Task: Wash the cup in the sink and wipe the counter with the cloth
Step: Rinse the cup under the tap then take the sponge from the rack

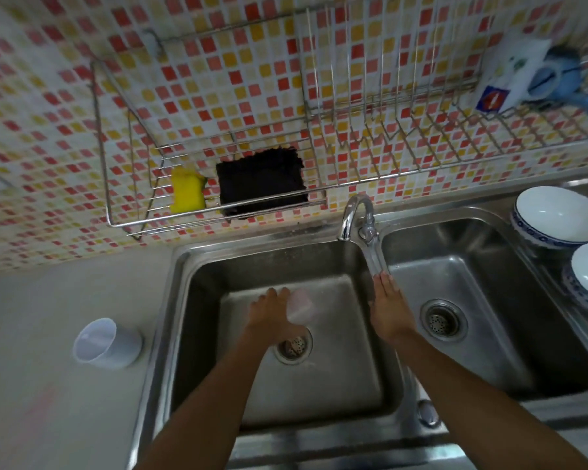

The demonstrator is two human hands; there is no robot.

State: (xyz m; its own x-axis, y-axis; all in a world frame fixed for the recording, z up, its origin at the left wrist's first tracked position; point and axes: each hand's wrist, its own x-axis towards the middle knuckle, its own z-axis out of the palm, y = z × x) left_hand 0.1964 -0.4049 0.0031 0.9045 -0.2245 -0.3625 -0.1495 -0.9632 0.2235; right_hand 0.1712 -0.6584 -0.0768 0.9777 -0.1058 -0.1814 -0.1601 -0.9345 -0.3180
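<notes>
My left hand holds a pale pink cup low inside the left basin of the steel sink, above the drain. The cup looks blurred. My right hand is stretched flat, fingers together, with its fingertips at the end of the long tap lever. No water stream is visible from the chrome tap. A dark cloth hangs in the wire rack on the tiled wall. A second cup, pale lilac, stands on the counter left of the sink.
A yellow sponge sits beside the dark cloth. White bowls with blue rims stand at the right of the right basin. A wire dish rack on the wall holds a box and a blue item.
</notes>
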